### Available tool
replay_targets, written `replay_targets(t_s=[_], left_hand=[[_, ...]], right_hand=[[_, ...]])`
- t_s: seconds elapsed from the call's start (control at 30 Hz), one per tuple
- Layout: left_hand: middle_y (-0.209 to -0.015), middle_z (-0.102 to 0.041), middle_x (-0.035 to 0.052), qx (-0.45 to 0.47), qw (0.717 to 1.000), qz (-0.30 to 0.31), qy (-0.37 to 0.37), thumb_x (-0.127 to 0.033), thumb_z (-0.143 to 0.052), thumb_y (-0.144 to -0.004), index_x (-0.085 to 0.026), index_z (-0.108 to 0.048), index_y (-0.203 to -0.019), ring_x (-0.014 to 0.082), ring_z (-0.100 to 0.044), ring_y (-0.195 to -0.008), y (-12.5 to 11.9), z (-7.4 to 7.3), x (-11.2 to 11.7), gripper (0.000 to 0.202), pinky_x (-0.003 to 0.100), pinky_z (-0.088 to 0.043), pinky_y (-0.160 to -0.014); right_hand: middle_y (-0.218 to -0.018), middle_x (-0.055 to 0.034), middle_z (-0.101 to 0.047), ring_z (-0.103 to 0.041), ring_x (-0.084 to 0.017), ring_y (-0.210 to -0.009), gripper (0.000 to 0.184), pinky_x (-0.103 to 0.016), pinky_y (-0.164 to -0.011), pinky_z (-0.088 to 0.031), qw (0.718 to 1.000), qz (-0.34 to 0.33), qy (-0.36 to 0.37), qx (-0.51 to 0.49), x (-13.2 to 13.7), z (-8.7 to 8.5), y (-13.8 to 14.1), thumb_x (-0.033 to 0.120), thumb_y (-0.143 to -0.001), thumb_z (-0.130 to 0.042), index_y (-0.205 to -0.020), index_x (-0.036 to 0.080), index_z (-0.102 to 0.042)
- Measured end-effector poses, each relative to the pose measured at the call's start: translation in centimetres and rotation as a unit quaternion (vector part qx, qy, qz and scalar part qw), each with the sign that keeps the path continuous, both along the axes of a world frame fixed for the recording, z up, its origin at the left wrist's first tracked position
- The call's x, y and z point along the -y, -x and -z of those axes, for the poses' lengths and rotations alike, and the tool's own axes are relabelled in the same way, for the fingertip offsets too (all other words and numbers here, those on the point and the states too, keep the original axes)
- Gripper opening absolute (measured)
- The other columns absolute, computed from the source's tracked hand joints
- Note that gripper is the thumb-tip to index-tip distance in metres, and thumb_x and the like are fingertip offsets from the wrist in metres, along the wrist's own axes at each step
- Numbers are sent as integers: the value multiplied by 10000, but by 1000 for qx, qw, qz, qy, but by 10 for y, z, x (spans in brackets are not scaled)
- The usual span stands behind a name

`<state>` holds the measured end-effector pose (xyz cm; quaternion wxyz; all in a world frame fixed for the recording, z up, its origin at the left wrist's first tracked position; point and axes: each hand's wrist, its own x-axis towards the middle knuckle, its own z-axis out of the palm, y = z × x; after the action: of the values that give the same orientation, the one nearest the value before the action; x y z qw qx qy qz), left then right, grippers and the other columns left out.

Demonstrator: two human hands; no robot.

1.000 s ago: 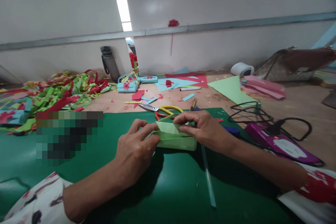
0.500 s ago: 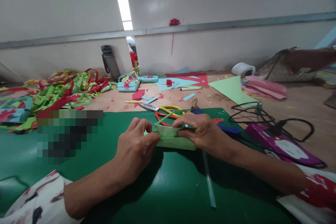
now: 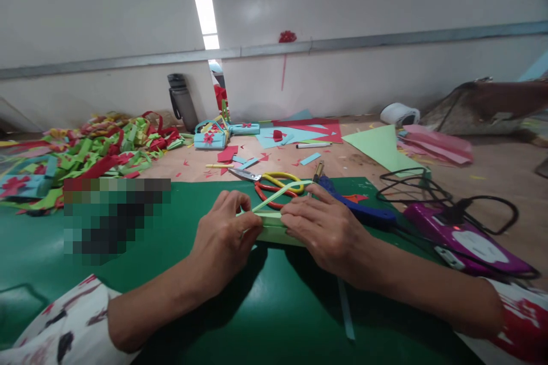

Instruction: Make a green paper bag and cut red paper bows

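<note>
A light green folded paper bag (image 3: 280, 234) with a thin paper strip handle (image 3: 274, 198) is held between my two hands above the green mat (image 3: 257, 319). My left hand (image 3: 225, 231) pinches its left end between thumb and fingers. Over the right part lies my right hand (image 3: 327, 228), fingers bent and gripping the top fold; its thumb is hidden. Just behind are scissors (image 3: 280, 182) with red and yellow handles, and a blue glue gun (image 3: 363, 211). A clear glue stick (image 3: 346, 308) lies partly beneath my right forearm.
At the left is a pile of coloured paper strips (image 3: 103, 148). Small blue paper bags (image 3: 209, 140) and a grey bottle (image 3: 182, 104) stand behind. A purple power strip (image 3: 475, 242) with black cable (image 3: 411, 185) lies at the right, a handbag (image 3: 475, 108) farther back.
My right hand has shifted from pinching the raised flap to pressing over the bag's front right. The flap now lies lower, and the strip handle shows more. My left hand keeps its pinch.
</note>
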<state>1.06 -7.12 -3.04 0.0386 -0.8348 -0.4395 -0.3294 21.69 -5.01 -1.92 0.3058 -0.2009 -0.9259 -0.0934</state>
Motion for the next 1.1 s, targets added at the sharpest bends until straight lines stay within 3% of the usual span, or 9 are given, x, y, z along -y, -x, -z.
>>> replay_targets(t_s=[0.23,0.37,0.47,0.57,0.8,1.0,1.1], left_hand=[[-838,-533,26,80,995,22,47,-150,-579,-780,-171,-554,-751,139,-516,-762,6,-5,0,44,273,-436,-673],[-966,-620,53,126,981,-3,144,-184,-631,-738,-179,-550,-994,174,-565,-845,15,-14,0,268,306,-467,-724],[-1118,-631,72,143,961,50,230,-181,-605,-756,-212,-583,-1113,221,-558,-1016,16,-21,-2,359,368,-441,-857],[-1091,-662,70,170,934,94,299,-219,-545,-809,-210,-650,-1070,235,-570,-1012,12,-23,-3,281,383,-413,-898],[-871,-684,51,264,853,91,441,-305,-489,-849,-136,-637,-1109,163,-574,-736,0,-18,-5,344,255,-435,-660],[-885,-667,48,284,840,100,451,-259,-525,-817,-143,-662,-1020,158,-571,-767,-2,-21,-2,271,247,-435,-700],[-887,-668,42,274,848,101,443,-270,-525,-815,-151,-656,-1015,156,-571,-763,-1,-19,-2,267,246,-439,-691]], right_hand=[[-889,-140,-701,-634,-238,-875,279,-501,-895,-406,991,12,-117,58,15,-2,-1,41,-863,-373,-916,76,-645],[-922,-173,-705,-648,-272,-873,280,-509,-866,-451,982,-1,-170,81,23,-2,0,43,-834,-404,-928,47,-667],[-950,-197,-702,-653,-294,-890,313,-506,-844,-478,971,-2,-216,101,27,0,1,30,-822,-383,-937,33,-674],[-960,-218,-698,-657,-310,-897,326,-485,-826,-498,961,2,-249,118,29,3,2,29,-807,-379,-941,13,-677],[-1022,-218,-681,-645,-321,-933,324,-470,-836,-502,957,21,-251,144,32,5,0,41,-803,-392,-961,21,-674],[-1025,-216,-680,-641,-313,-950,316,-484,-847,-484,963,11,-231,137,33,4,0,31,-813,-392,-955,32,-674],[-990,-188,-697,-649,-290,-928,317,-469,-843,-483,977,-20,-188,103,34,-6,-4,49,-822,-377,-937,66,-672]])
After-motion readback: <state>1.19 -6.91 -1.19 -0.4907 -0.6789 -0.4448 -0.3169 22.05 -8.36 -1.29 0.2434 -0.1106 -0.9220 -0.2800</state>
